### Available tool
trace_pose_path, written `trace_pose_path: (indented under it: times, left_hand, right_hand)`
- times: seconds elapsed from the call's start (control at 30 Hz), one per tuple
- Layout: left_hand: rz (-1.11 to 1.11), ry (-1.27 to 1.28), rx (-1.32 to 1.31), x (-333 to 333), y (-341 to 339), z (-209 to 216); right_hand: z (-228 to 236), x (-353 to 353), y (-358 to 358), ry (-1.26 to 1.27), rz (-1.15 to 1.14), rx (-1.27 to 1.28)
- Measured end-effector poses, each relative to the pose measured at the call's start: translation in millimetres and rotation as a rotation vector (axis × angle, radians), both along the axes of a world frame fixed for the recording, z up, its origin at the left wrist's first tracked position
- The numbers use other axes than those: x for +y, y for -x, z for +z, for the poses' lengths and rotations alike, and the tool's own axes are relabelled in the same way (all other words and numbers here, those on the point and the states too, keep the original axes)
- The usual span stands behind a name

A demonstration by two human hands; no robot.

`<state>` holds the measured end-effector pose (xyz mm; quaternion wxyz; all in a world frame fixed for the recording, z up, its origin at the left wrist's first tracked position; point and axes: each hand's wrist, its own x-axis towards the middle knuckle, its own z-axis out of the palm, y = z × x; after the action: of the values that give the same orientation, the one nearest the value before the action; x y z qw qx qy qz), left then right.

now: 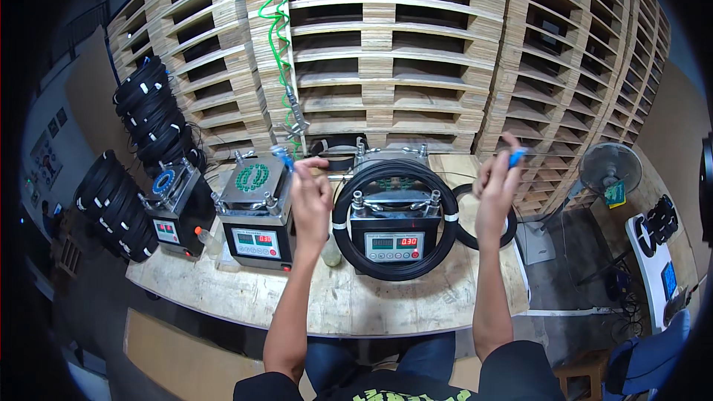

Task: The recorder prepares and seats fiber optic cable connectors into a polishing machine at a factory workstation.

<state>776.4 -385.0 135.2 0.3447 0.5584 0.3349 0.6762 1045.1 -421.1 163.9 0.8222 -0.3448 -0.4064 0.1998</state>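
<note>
My left hand (312, 191), its fingers slightly blurred, is raised above the bench with a small blue cable connector (288, 162) pinched in it. Level with it on the right, my right hand (496, 187) grips another small blue connector (517, 157). Between my forearms a coil of black cable (341, 247), bound with white bands, leans against a box-shaped machine (396, 241) with a lit red display. Another such machine (257, 241), topped by a plate with a ring of green parts, stands left of my left hand.
A third machine (167, 230) and stacked black cable coils (119, 208) are at the left. Another black coil (511, 229) lies behind my right forearm. An orange-capped bottle (209, 240) stands on the wooden bench (245, 297). Pallets (379, 37) rise behind; a fan (610, 171) is at right.
</note>
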Motion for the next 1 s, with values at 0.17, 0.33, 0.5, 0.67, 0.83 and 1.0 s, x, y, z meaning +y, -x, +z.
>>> trace_pose_path:
  times: [0.17, 0.33, 0.5, 0.67, 0.83, 1.0]
  left_hand:
    - [-0.094, -0.005, 0.220, -36.7, -37.7, -21.9]
    - [-0.331, 0.023, 0.398, -53.1, -57.0, -50.8]
    - [-0.335, -0.031, 0.520, -64.3, -68.9, -67.4]
    - [-0.467, 0.112, 0.580, -70.3, -70.3, -66.3]
    - [-0.387, 0.106, 0.574, -76.2, -71.6, -60.3]
    - [-0.362, 0.000, 0.232, -86.3, -71.8, -64.0]
  right_hand:
    - [-11.0, -32.2, 45.5, 0.257, 0.132, -0.608]
    - [-46.2, -43.6, 44.7, 0.438, 0.569, -0.460]
    - [-69.7, -44.0, 48.6, 0.272, 0.481, -0.271]
    - [-70.2, -55.2, 60.3, 0.268, 0.592, -0.147]
    - [-82.3, -55.4, 53.2, 0.281, 0.677, -0.071]
    - [-84.1, -60.9, 48.0, 0.288, 0.572, -0.044]
